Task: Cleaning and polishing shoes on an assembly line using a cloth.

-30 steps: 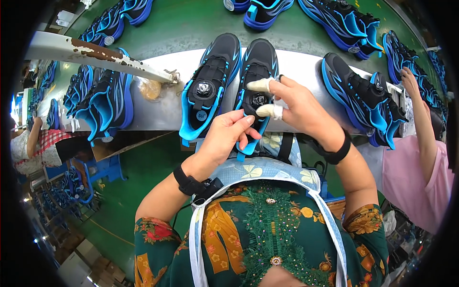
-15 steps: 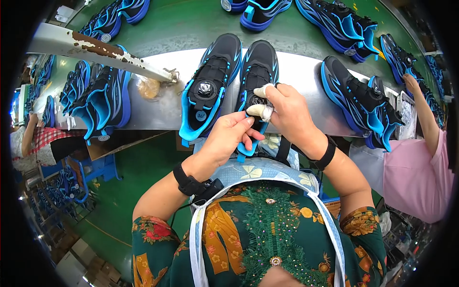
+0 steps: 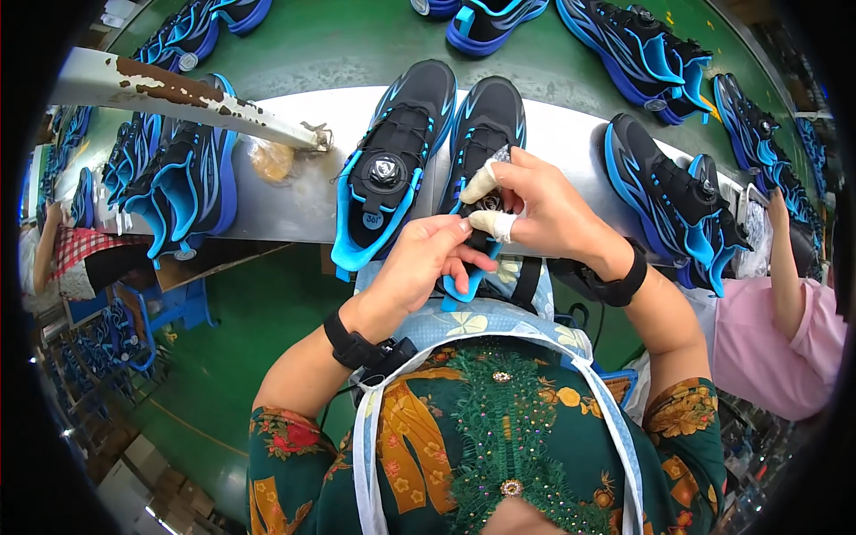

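A pair of black sneakers with blue trim stands side by side before me, toes pointing away. On the left sneaker (image 3: 412, 107), a round lacing dial (image 3: 384, 171) shows plainly on the tongue. Both my hands are at the right sneaker (image 3: 489, 111). My right hand (image 3: 544, 203) has pale covers on thumb and forefinger, which close around that shoe's dial (image 3: 489, 204). My left hand (image 3: 423, 257) pinches with thumb and forefinger at the shoe's opening, its other fingers curled over the heel collar. What exactly the left fingertips grip is hidden.
A chipped white metal post (image 3: 192, 96) crosses at upper left, beside a clear bag (image 3: 272, 160). More sneakers stand left (image 3: 192, 178) and right (image 3: 664, 183) on the metal ledge (image 3: 562, 134). Others lie on the green belt (image 3: 357, 40). A co-worker in pink (image 3: 776, 343) is at right.
My right thumb and forefinger have spread a little around the dial, showing more of it. The left hand keeps its pinch. The whole view has shifted slightly.
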A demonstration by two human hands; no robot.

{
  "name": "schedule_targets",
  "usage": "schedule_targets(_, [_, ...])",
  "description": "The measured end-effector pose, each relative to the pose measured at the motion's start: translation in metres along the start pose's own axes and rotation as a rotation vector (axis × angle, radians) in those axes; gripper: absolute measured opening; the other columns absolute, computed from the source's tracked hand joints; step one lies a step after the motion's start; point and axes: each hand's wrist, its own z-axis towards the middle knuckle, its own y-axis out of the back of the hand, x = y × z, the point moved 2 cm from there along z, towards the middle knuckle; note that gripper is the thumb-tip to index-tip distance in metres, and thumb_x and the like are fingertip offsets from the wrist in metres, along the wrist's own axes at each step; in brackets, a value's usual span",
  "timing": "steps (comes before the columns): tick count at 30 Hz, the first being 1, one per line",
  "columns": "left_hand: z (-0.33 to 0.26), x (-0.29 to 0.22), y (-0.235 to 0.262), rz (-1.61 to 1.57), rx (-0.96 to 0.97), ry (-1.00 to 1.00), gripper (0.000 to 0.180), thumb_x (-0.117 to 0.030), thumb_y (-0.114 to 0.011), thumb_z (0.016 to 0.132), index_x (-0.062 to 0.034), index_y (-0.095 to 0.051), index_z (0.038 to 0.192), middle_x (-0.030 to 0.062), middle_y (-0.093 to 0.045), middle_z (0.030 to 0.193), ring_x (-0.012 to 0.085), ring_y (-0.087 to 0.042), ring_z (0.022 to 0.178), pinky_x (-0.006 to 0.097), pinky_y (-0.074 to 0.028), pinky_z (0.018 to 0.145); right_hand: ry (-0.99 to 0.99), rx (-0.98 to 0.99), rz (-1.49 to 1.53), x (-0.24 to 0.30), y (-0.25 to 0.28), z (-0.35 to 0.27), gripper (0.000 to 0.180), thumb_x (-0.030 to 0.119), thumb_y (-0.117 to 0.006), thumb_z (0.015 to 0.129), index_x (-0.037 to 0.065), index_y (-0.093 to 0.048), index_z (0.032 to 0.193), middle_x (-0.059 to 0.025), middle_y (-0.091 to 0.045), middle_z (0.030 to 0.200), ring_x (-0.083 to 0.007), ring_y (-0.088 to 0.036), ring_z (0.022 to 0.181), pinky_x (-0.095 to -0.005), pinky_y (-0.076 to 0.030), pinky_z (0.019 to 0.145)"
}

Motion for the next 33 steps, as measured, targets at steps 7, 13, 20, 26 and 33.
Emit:
schedule_targets(7, [0.002, -0.004, 0.001, -0.027, 0.031, 0.033, 0.032, -0.022, -0.054, 0.099, 0.0080, -0.059, 0.108, 0.0167, -0.067, 0.097, 0.0258, -0.071, 0.083, 0.026, -0.053, 0.047, -0.021, 0.104, 0.006, 0.002, 0.010, -0.001, 0.030, 0.011, -0.074, 0.076, 0.010, -0.067, 0.105, -0.0088, -0.054, 0.083, -0.0230, -0.057, 0.074, -0.0349, -0.050, 0.069])
schedule_targets(13, [0.000, -0.001, 0.003, -0.093, -0.010, 0.016, 0.028, -0.023, -0.054, 0.099, 0.0044, -0.059, 0.099, 0.0131, -0.065, 0.086, 0.0239, -0.071, 0.079, 0.025, -0.053, 0.047, -0.036, -0.066, -0.031, 0.002, 0.008, -0.021, 0.039, 0.006, -0.073, 0.077, 0.011, -0.067, 0.115, -0.0111, -0.053, 0.079, -0.0289, -0.056, 0.077, -0.0363, -0.048, 0.070])
schedule_targets(20, [-0.013, -0.014, -0.004, 0.242, 0.004, 0.056, 0.029, -0.025, -0.048, 0.102, 0.0017, -0.059, 0.099, 0.0151, -0.069, 0.086, 0.0140, -0.064, 0.066, 0.024, -0.050, 0.057, -0.039, -0.119, -0.194, 0.008, 0.006, -0.019, 0.039, 0.012, -0.078, 0.073, 0.011, -0.070, 0.111, -0.0109, -0.058, 0.079, -0.0286, -0.057, 0.076, -0.0384, -0.047, 0.067])
schedule_targets(26, [-0.051, -0.097, 0.018, 1.231, -0.563, -0.852, 0.022, -0.011, -0.068, 0.083, -0.0041, -0.065, 0.104, 0.0086, -0.065, 0.095, 0.0203, -0.060, 0.090, 0.033, -0.045, 0.078, -0.077, 0.080, -0.219, 0.003, 0.030, 0.050, 0.046, 0.019, -0.072, 0.084, 0.011, -0.061, 0.127, -0.0141, -0.065, 0.092, -0.0273, -0.061, 0.076, -0.0343, -0.050, 0.071])
schedule_targets(33, [-0.013, -0.091, 0.060, 0.944, -0.129, -0.571, 0.037, -0.006, -0.067, 0.080, -0.0052, -0.063, 0.117, 0.0052, -0.059, 0.107, 0.0195, -0.054, 0.103, 0.032, -0.041, 0.087, -0.050, 0.205, -0.382, -0.022, 0.001, 0.123, 0.052, 0.031, -0.075, 0.079, 0.011, -0.062, 0.125, -0.0203, -0.061, 0.098, -0.0390, -0.059, 0.096, -0.0449, -0.047, 0.084])
